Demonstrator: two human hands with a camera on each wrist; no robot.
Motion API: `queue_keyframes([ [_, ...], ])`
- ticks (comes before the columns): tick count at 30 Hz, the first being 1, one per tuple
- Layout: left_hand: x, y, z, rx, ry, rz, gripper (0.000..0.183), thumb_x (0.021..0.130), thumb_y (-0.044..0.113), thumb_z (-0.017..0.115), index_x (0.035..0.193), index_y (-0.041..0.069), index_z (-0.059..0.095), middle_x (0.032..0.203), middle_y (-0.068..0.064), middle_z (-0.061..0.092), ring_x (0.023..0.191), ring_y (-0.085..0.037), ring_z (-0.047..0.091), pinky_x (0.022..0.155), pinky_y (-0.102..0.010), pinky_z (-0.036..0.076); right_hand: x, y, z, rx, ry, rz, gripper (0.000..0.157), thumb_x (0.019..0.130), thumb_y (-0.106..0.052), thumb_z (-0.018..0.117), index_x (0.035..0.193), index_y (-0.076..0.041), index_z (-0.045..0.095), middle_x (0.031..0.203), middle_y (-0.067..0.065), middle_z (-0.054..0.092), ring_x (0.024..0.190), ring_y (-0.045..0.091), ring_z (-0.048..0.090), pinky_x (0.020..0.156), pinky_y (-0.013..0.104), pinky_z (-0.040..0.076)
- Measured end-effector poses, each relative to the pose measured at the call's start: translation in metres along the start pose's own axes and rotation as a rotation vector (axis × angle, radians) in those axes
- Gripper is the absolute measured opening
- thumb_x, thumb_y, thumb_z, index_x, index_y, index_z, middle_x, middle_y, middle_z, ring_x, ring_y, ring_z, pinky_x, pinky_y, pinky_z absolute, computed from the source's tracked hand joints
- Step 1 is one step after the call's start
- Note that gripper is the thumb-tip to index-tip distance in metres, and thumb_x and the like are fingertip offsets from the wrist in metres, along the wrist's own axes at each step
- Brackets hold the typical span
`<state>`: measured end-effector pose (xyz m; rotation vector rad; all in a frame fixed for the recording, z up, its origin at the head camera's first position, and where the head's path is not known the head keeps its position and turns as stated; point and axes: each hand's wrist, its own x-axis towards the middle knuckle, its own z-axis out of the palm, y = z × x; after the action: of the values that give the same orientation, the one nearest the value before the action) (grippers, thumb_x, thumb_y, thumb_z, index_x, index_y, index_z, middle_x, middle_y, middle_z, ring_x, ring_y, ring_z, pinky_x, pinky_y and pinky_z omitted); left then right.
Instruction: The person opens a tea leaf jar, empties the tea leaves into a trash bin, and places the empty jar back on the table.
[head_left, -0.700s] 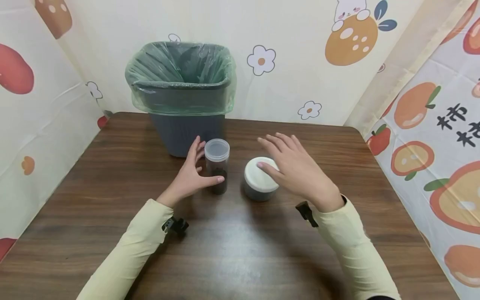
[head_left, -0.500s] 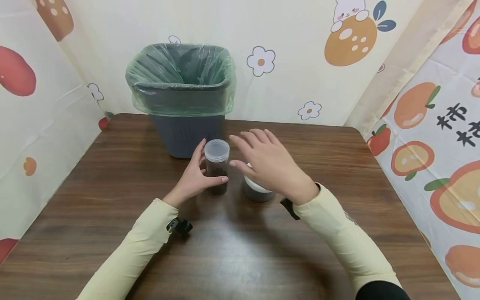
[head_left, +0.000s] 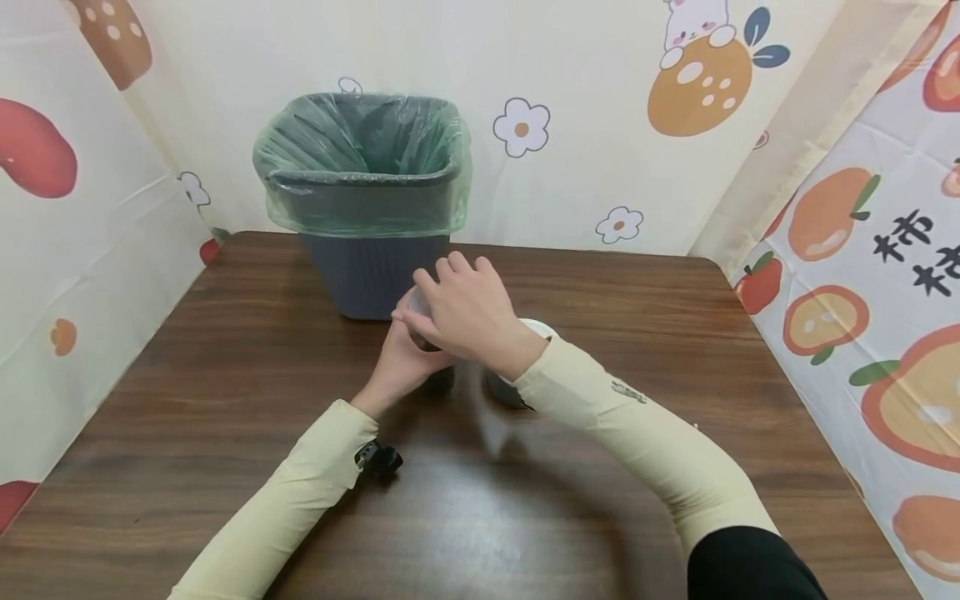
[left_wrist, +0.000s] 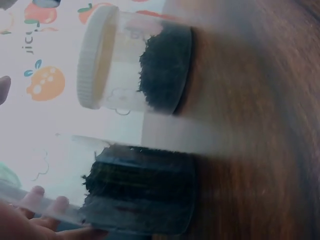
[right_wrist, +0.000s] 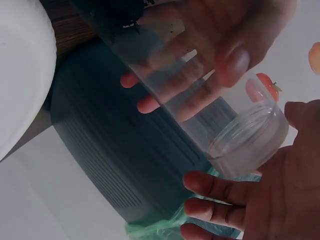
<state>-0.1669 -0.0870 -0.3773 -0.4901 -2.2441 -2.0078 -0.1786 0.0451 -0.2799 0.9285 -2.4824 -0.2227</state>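
Note:
A tall clear plastic jar, partly filled with dark dry shreds, stands on the table in front of the bin. My left hand holds it from the left, thumb on the near side and fingers behind. Above it, my right hand spreads over the clear screw lid, its fingers nearly straight and its thumb on the other side of the lid. Just right of these stands a shorter, wider jar with similar dark contents. Its white lid is partly hidden behind my right wrist.
A dark blue bin with a green liner bag stands at the back left of the wooden table. A fruit-patterned cloth hangs behind and at both sides.
My right hand has moved left from over the short jar to the tall jar's lid. My left hand has closed in around the tall jar, which stays in place.

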Motion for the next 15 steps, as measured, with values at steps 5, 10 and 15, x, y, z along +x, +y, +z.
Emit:
queue_keyframes([
  [5, -0.001, -0.003, 0.004, 0.136, 0.067, 0.016, 0.079, 0.073, 0.006, 0.079, 0.136, -0.007, 0.032, 0.121, -0.019, 0.05, 0.106, -0.03, 0.051, 0.088, -0.042, 0.043, 0.002, -0.007, 0.006, -0.014, 0.002, -0.005, 0.055, 0.093, -0.062, 0.037, 0.091, -0.011, 0.059, 0.076, 0.005, 0.058, 0.076, 0.022, 0.052, 0.061, 0.034, 0.041],
  [10, -0.002, 0.007, 0.007, 0.189, 0.096, 0.019, 0.059, 0.075, 0.003, 0.076, 0.123, -0.009, 0.045, 0.114, -0.022, 0.054, 0.103, -0.034, 0.052, 0.088, -0.046, 0.042, 0.005, -0.008, 0.01, -0.019, 0.052, -0.023, 0.05, 0.094, -0.056, 0.041, 0.085, -0.009, 0.057, 0.068, 0.005, 0.058, 0.066, 0.023, 0.051, 0.055, 0.032, 0.041],
  [15, 0.002, -0.003, 0.006, 0.204, 0.095, 0.034, 0.051, 0.077, 0.004, 0.075, 0.12, -0.006, 0.051, 0.111, -0.018, 0.057, 0.099, -0.03, 0.055, 0.085, -0.044, 0.045, 0.007, -0.006, 0.011, -0.02, 0.047, -0.028, 0.045, 0.094, -0.05, 0.044, 0.083, -0.008, 0.056, 0.066, 0.005, 0.057, 0.065, 0.023, 0.051, 0.053, 0.032, 0.041],
])
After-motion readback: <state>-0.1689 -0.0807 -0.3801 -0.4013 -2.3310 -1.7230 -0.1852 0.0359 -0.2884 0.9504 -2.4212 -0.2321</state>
